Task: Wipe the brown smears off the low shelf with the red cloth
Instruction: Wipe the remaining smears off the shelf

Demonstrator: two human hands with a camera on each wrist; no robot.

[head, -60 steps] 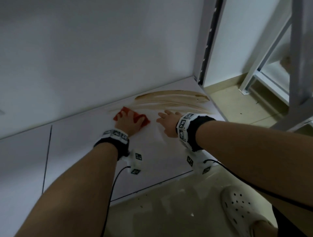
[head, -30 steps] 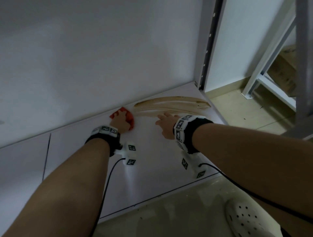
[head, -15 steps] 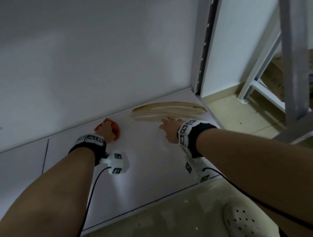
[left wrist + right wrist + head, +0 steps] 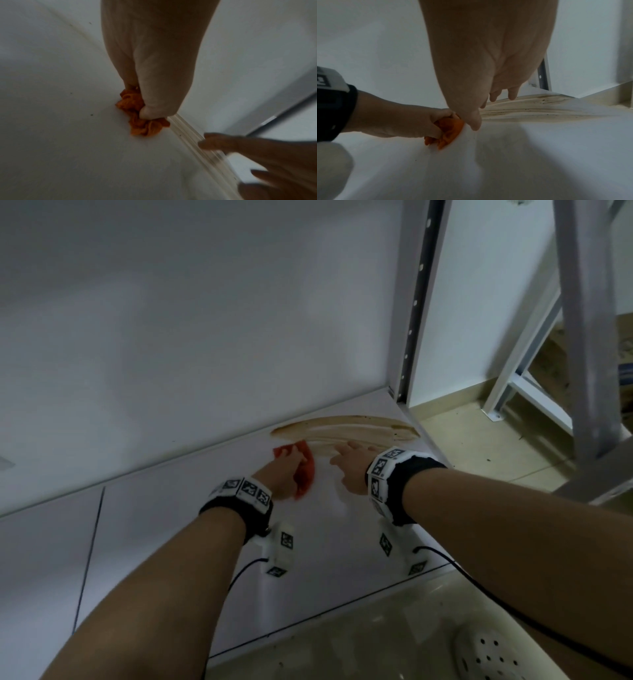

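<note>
L hand: left hand [image 4: 281, 474] at frame centre of head view, fingers curled round the red cloth [image 4: 304, 472], bunched cloth pressed to the shelf; thumb clamps the folds in L wrist view.
R hand: right hand [image 4: 351, 465] just right of the cloth, fingers straight and spread, flat on the shelf, holds nothing. Fingertips [image 4: 511, 93] at the near edge of the smears in R wrist view.
Hands rel.: close side by side; R thumb overlaps the cloth in R wrist view, contact can't be confirmed.
Cloth: red-orange, crumpled, lower part sticks out under the L hand; sits at the left end of the smears, touching or just short of them, can't tell which.
Smears: brown smears [image 4: 346, 430] in long streaks, upper right of the hands, running to the shelf's right edge near the post. Dark specks in them.
Shelf: low shelf [image 4: 171, 542] white, fills lower left and centre of frame; thin dark seam at left.
Wristbands: wristbands [image 4: 245, 491] black w/ white marker blocks, both wrists; cables trail to lower frame.
Post: perforated upright post [image 4: 416, 302] upper right, at the shelf's back corner.
Wall: white wall [image 4: 171, 320] behind shelf.
Floor: floor [image 4: 479, 446] beige, right side; white perforated shoe [image 4: 489, 657] lower right.
</note>
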